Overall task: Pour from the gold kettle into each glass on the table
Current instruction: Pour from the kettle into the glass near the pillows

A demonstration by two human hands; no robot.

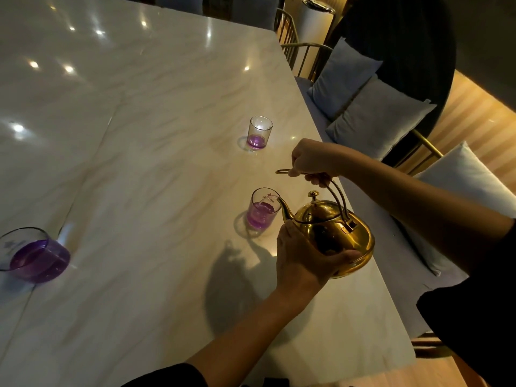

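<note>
The gold kettle (333, 233) hangs tilted over the table's right side, its spout resting at the rim of the near glass (264, 209), which holds purple liquid about halfway up. My right hand (314, 160) is closed around the kettle's tall handle from above. My left hand (300, 259) cups the kettle's belly from below. A second glass (259, 132) stands farther back with a little purple liquid at its bottom. A third glass (33, 255) at the far left edge holds more purple liquid.
The white marble table (145, 141) has a seam running diagonally down its left half. Along its right edge runs a bench with grey and white cushions (374, 118) and gold metal chair frames (296, 48). A white bin (315, 20) stands at the back.
</note>
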